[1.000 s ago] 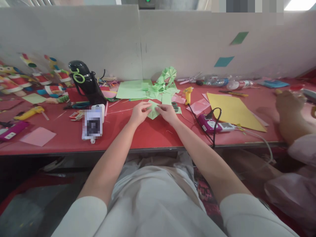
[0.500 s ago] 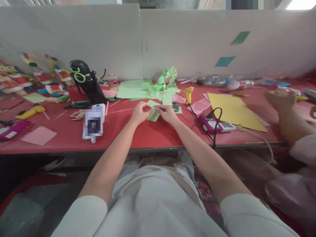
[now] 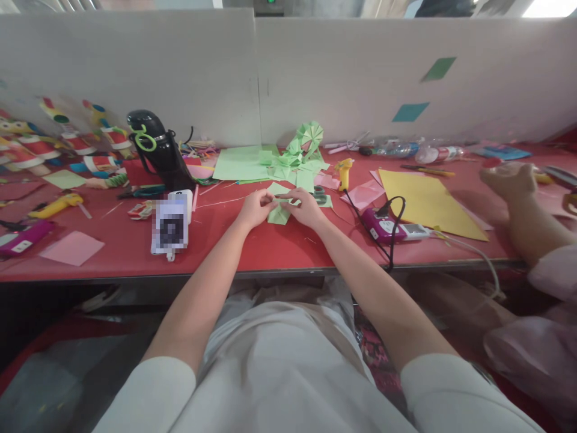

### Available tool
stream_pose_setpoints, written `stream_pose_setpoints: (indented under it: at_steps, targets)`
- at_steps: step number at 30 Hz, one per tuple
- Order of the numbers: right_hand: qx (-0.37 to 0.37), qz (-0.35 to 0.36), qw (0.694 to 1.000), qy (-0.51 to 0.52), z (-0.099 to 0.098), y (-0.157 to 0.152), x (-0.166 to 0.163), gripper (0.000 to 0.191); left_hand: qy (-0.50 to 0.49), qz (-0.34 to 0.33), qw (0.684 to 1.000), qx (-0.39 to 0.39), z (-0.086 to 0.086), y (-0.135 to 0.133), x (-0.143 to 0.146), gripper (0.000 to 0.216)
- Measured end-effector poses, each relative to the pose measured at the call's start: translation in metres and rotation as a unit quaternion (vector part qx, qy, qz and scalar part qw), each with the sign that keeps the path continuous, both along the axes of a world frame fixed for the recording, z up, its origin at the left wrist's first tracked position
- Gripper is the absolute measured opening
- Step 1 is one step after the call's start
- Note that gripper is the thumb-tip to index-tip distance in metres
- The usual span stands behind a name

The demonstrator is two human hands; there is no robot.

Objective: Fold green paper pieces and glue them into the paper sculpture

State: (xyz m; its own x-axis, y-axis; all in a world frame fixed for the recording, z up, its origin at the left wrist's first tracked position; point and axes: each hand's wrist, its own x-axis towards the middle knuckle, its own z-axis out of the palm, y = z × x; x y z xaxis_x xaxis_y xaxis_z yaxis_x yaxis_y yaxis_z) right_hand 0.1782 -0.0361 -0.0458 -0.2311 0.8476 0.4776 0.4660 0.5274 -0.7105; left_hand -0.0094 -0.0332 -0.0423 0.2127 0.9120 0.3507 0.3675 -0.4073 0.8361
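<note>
A small light green sheet of paper [image 3: 278, 215] with crease lines is pinched between my two hands just above the red table [image 3: 288, 249]. My left hand [image 3: 258, 208] grips its left side with thumb and fingers. On the right side, my right hand [image 3: 305, 207] holds it the same way, and the fingertips of both hands nearly meet. Behind my hands lie folded green paper pieces [image 3: 293, 153], one shaped like a round fan, beside larger green sheets [image 3: 237, 163]. Scissors [image 3: 320, 193] rest to the right of my right hand, partly on green paper.
Left of me stand a black thermos [image 3: 157, 147] and a phone [image 3: 170, 225]. To the right are a yellow glue gun [image 3: 344, 173], a purple power strip [image 3: 383, 225] with cables, and yellow paper [image 3: 433, 201]. Another person's hand [image 3: 509, 180] is at far right.
The green paper has turned slightly, and its front edge sits a little lower. My fingers have shifted along it. The other person's hand at the right has moved slightly.
</note>
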Motion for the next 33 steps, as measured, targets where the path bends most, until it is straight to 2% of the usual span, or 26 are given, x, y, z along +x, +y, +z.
stream_pose_setpoints:
  at_steps: [5, 10, 14, 20, 24, 29, 33]
  targets:
    - [-0.005, -0.008, 1.0, -0.007, -0.0034, 0.0035, 0.0001, 0.012, 0.014, -0.023, 0.999, -0.028, 0.0009, -0.0029, -0.0003, 0.019]
    - [-0.028, 0.016, 0.999, -0.021, 0.0, 0.0012, -0.0002, 0.014, 0.059, -0.03, 0.998, 0.002, 0.0008, -0.0021, -0.0022, 0.016]
    - [-0.03, 0.023, 0.998, -0.046, 0.0023, 0.001, 0.0039, 0.018, 0.038, -0.03, 0.999, -0.003, 0.0011, -0.0006, -0.0027, 0.016]
    - [-0.04, 0.016, 0.997, -0.059, 0.001, 0.003, 0.0087, 0.01, 0.048, -0.025, 0.998, 0.004, 0.0029, -0.0016, -0.0048, 0.019]
    - [-0.029, 0.006, 0.997, -0.066, -0.0007, 0.0033, 0.0085, 0.006, 0.082, -0.021, 0.996, 0.02, 0.0042, -0.0025, -0.0077, 0.013]
    - [-0.029, 0.011, 0.996, -0.084, -0.0024, 0.0026, 0.0071, 0.017, 0.111, -0.009, 0.994, 0.016, 0.0029, -0.0019, -0.0089, 0.006]
    - [-0.016, 0.013, 0.996, -0.085, -0.0041, 0.003, 0.0067, 0.016, 0.115, -0.007, 0.993, 0.013, 0.0025, -0.0017, -0.0086, 0.002]
